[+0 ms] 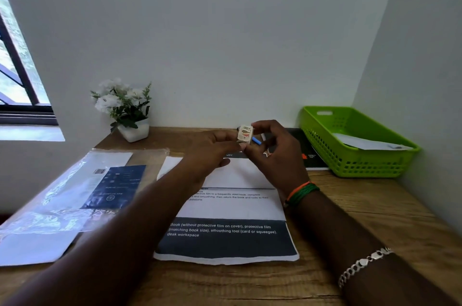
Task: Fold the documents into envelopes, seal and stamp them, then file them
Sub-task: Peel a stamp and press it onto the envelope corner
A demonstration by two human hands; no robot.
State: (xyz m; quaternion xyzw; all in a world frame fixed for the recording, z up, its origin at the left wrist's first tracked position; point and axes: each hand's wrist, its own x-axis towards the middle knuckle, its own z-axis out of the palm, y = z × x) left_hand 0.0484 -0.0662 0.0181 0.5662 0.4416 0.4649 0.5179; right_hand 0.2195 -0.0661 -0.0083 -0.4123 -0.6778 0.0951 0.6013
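Observation:
Both my hands are raised over the desk and pinch a small postage stamp (244, 135) with a fish picture between them. My left hand (212, 153) holds its left edge, my right hand (275, 155) its right and top edge. Below the hands lies a white envelope (237, 175) on top of a printed document (225, 235) with a dark band of white text. A green plastic basket (360, 160) at the back right holds a white envelope (367, 143).
A clear plastic pack of envelopes with a dark blue label (75, 195) lies at the left. A white pot of white flowers (127, 111) stands at the back left. A dark notebook (310, 153) and a blue pen (257, 141) lie behind my hands. Walls enclose the desk behind and at right.

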